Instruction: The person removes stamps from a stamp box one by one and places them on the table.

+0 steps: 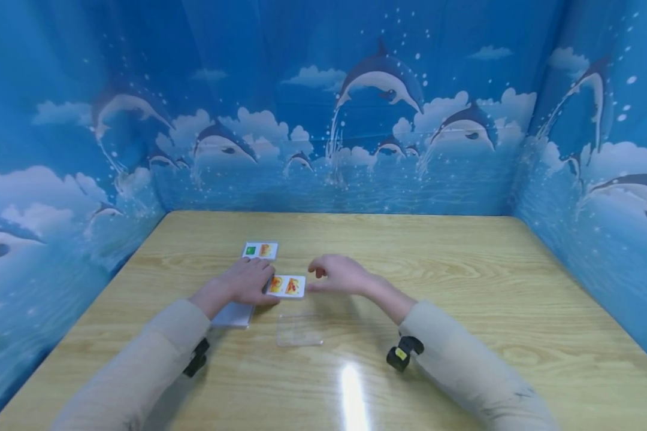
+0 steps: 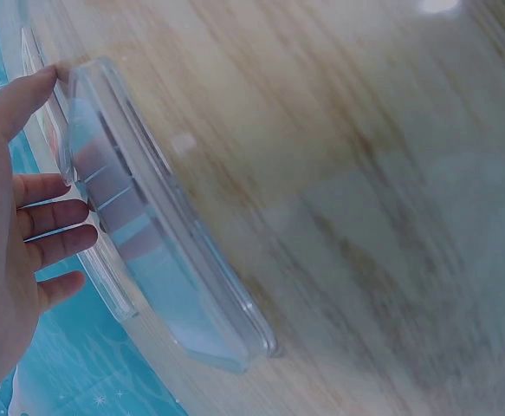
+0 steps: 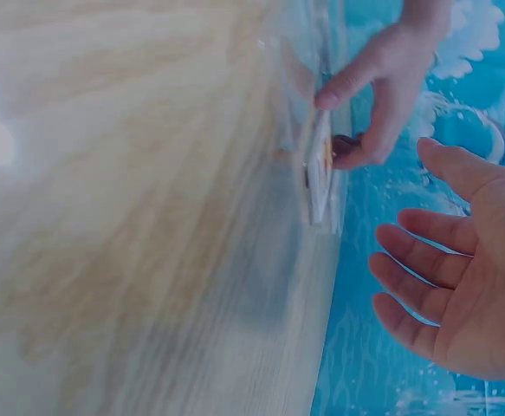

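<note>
In the head view my left hand [image 1: 248, 281] holds a small stack of white cards [image 1: 288, 287] by its left end, thumb along the near edge and a finger at the far side. The top card bears two orange pictures. Just right of the cards is my right hand [image 1: 341, 275], its fingers loosely bent and holding nothing. The right wrist view shows that hand's fingers [image 3: 417, 277] apart. A clear plastic box [image 2: 139, 217] with a pale inside lies close by my left hand; part of it is hidden under that hand in the head view.
Behind my left hand lies another white card pile [image 1: 260, 249] with a green and an orange picture. A clear plastic lid [image 1: 300, 331] rests on the wooden table [image 1: 463, 281] nearer to me. A blue dolphin curtain [image 1: 302, 90] surrounds the table's back and sides.
</note>
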### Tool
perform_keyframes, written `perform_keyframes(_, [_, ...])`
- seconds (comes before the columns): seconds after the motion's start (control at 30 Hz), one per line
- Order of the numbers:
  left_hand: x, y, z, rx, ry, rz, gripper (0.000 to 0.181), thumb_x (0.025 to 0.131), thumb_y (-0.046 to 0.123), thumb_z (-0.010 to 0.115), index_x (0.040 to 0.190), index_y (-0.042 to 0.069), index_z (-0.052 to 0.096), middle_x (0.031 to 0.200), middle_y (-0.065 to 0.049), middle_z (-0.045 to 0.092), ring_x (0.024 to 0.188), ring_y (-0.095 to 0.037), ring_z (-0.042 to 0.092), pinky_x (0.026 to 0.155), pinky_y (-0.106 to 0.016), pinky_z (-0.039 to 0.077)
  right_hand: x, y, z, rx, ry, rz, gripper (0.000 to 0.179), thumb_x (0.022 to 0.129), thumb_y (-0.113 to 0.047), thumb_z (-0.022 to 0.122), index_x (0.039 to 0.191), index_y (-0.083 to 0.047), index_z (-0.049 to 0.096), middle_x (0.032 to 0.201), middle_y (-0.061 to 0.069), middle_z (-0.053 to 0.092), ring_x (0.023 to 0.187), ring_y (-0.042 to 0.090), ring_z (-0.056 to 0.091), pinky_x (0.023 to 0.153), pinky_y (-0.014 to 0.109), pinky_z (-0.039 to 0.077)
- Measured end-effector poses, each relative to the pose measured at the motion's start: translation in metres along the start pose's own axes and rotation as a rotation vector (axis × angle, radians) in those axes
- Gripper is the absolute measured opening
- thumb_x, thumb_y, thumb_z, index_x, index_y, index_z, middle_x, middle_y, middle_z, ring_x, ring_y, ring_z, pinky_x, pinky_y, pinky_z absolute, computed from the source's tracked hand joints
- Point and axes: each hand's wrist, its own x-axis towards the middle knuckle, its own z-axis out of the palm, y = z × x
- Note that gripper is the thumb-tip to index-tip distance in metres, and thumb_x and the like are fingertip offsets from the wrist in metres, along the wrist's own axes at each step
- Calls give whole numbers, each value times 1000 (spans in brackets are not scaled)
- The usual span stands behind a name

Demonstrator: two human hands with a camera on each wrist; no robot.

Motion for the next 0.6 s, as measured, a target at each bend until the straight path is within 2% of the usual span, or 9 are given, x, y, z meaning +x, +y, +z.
perform_keyframes(0.17, [0,0,1,-4,-1,-2,67,83,60,52,118,3,54,112,-11,54,107,-28,50,93,-47,39,6,4,-5,130,19,9,43,85,-31,67,116,-1,60,92,3,63,83,14,57,71,28,48])
perform_keyframes(0.3, [1,-1,1,1,-2,-2,67,83,61,52,118,3,54,112,-11,54,107,-29,50,93,-47,39,10,7,-7,193,40,25,42,86,-29,67,116,-1,60,87,1,62,78,12,56,66,25,47])
perform_keyframes(0.6, [3,-2,3,5,-7,-4,67,83,61,53,117,3,54,112,-11,54,107,-29,50,93,-48,39,25,14,-4,303,111,89,42,82,-26,71,113,1,61,90,4,63,82,15,58,71,25,49])
